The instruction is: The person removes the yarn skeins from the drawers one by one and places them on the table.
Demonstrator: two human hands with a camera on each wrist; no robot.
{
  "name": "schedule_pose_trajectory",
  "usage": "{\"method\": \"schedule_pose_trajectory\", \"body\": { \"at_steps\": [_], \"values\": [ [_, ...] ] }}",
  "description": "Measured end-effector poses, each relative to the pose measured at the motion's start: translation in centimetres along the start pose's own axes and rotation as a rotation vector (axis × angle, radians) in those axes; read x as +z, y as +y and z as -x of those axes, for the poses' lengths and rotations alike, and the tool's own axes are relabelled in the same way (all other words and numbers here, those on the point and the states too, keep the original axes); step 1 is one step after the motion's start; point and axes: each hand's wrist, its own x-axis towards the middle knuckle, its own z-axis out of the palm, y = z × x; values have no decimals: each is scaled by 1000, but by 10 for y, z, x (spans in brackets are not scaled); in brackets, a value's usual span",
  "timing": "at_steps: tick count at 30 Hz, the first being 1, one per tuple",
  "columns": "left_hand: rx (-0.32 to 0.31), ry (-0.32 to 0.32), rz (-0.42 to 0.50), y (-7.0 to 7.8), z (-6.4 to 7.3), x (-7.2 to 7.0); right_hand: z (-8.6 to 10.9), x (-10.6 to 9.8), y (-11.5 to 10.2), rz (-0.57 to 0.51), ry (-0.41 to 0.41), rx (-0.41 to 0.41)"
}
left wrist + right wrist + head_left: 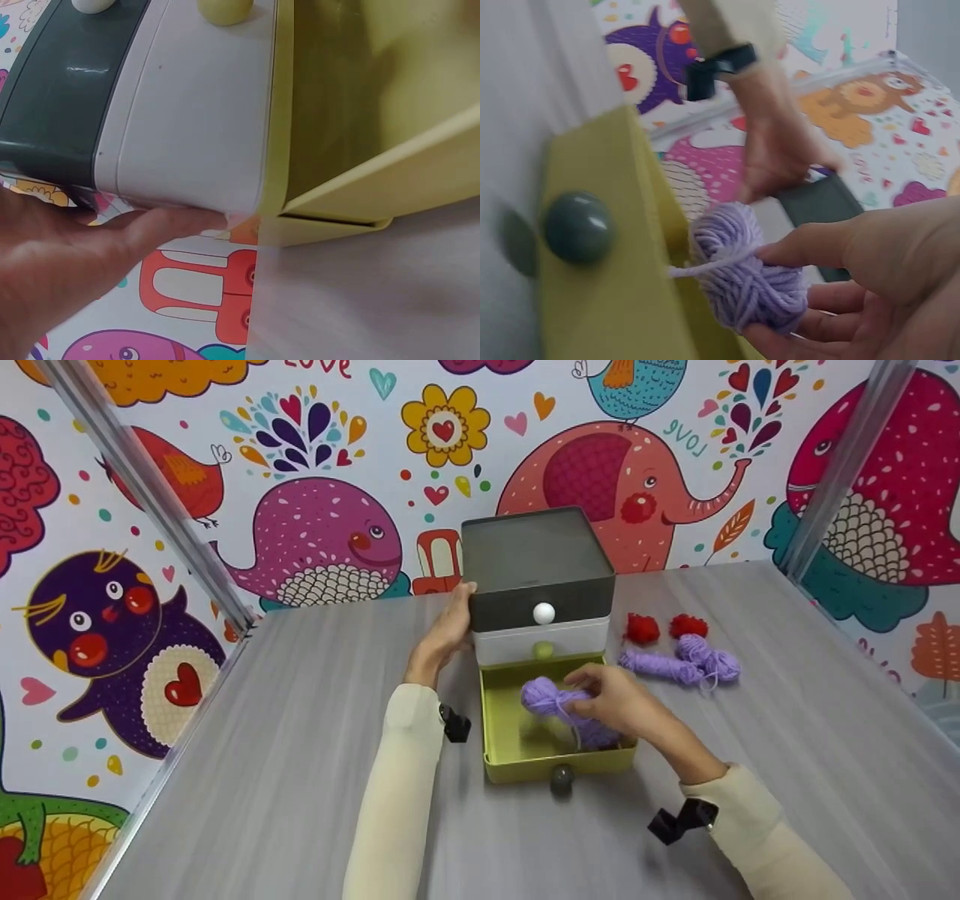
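Note:
My right hand (619,701) pinches a skein of purple yarn (739,270) between thumb and fingers, over the pulled-out bottom drawer (499,772). A yarn strand trails from the skein's middle. More purple yarn (598,736) lies in the drawer's front right corner, partly covered by the hand. My left hand (446,626) rests against the left side of the small drawer cabinet (536,547), its thumb stretched along the white tier (187,112); the other fingers are mostly hidden. The dark grey top tier and the white middle tier are closed.
Right of the cabinet, two red yarn bundles (688,625) and purple skeins (660,666) lie on the grey table (315,780). A dark round knob (561,778) juts from the drawer's front. Cartoon-printed walls with metal posts (847,472) stand behind and at the sides.

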Motion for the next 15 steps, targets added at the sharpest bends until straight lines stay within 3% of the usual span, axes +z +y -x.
{"method": "schedule_pose_trajectory", "body": {
  "at_steps": [9, 15],
  "values": [
    [-11, -1, -8, 0, 0, 0, 7, -46, 11, -5, 12, 20],
    [-10, 0, -3, -1, 0, 1, 7, -66, 22, 20, 61, 80]
  ]
}}
